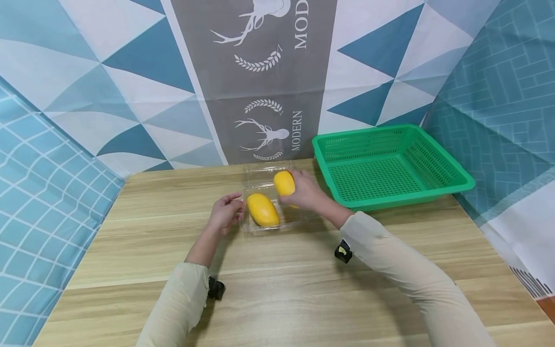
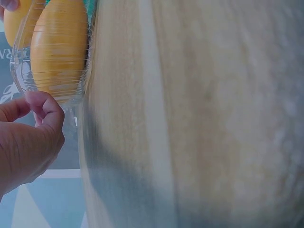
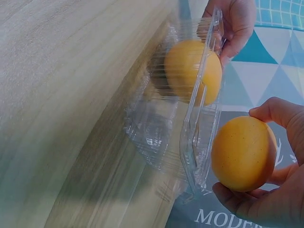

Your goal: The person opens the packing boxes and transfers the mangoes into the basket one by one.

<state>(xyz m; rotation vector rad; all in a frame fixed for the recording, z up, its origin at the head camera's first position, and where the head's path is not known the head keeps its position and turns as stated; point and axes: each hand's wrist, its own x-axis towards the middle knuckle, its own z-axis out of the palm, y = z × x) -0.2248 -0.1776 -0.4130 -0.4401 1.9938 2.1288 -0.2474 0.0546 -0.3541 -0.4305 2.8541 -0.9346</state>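
- The clear box (image 3: 154, 126) is set on the bench (image 1: 277, 289)
- One yellow fruit (image 1: 262, 210) is seen lying inside the box, in its left part
- The box's left edge is pinched by the left hand (image 1: 226, 213), with finger and thumb almost closed
- A second fruit (image 3: 243, 153) is held over the right part of the box by the right hand (image 1: 302, 190), with fingers and thumb bent round it, only as wide as the fruit
- A green basket (image 1: 403, 195) is placed to the right of the box
- A patterned cloth (image 1: 368, 53) is hung behind the box
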